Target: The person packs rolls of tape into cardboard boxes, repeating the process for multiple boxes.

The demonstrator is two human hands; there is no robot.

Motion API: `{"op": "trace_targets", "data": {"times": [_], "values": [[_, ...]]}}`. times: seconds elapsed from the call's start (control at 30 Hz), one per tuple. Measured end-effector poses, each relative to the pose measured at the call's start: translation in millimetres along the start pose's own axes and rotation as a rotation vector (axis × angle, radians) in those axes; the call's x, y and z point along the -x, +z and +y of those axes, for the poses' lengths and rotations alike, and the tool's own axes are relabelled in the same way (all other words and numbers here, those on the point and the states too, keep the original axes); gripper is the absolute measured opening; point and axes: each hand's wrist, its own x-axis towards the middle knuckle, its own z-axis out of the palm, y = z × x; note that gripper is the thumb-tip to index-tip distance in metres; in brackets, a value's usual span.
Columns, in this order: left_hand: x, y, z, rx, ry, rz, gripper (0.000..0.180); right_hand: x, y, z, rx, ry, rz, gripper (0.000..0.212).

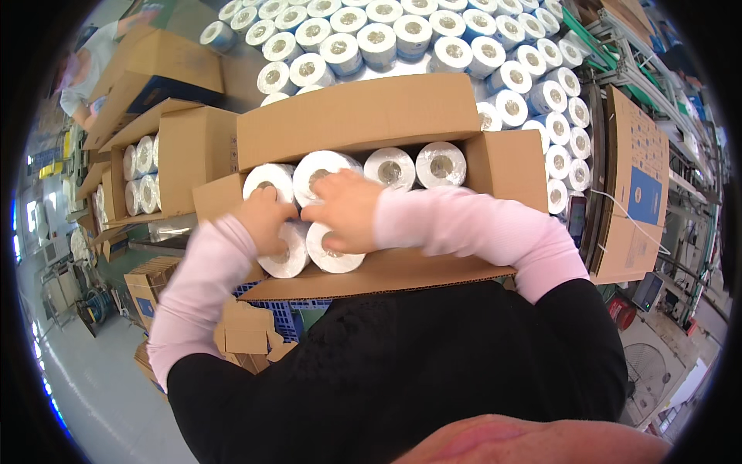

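Observation:
An open cardboard box (355,116) in front of me holds several white, wrapped paper rolls standing on end. At its left side my left hand (267,220) spans two rolls, fingers at the core of the far roll (255,179) and thumb side over the near roll (286,263). Beside it, my right hand (348,209) grips another pair the same way, with fingers at the core of the far roll (305,164) and thumb at the near roll (338,261). Two more rolls, one on the left (390,166) and one on the right (440,164), stand untouched farther right. Both hands are slightly blurred.
Many blue-and-white wrapped rolls (379,42) crowd the table beyond the box. A filled carton (193,155) stands to the left, near another carton (182,66) and a person (89,69). Flat cardboard (630,185) and a phone (576,216) lie on the right.

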Motion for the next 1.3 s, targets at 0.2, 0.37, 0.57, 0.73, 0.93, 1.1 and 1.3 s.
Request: {"op": "trace_targets", "data": {"times": [0.2,0.37,0.57,0.73,0.93,1.1,1.3], "values": [[-207,-102,-116,0.562,-0.088,0.400,0.049,49,-39,66,0.328,0.337,0.179,0.058],[-324,23,-324,0.344,-0.611,0.439,0.083,93,-106,121,-0.342,0.537,0.419,0.036],[-376,-58,-156,0.044,-0.795,0.149,0.066,251,-76,316,0.556,0.962,0.175,0.047],[-350,-25,-224,0.323,-0.738,0.487,0.047,203,-59,365,0.665,0.940,-0.203,0.049],[-242,-66,-217,1.098,-0.366,0.994,0.037,213,-99,363,0.619,1.037,-0.011,0.032],[-119,-108,-67,0.704,0.400,0.934,0.038,230,-194,263,-0.304,0.647,0.653,0.029],[-54,-54,111,0.252,0.448,0.590,0.029,153,-167,64,0.226,0.119,-0.066,0.022]]}}
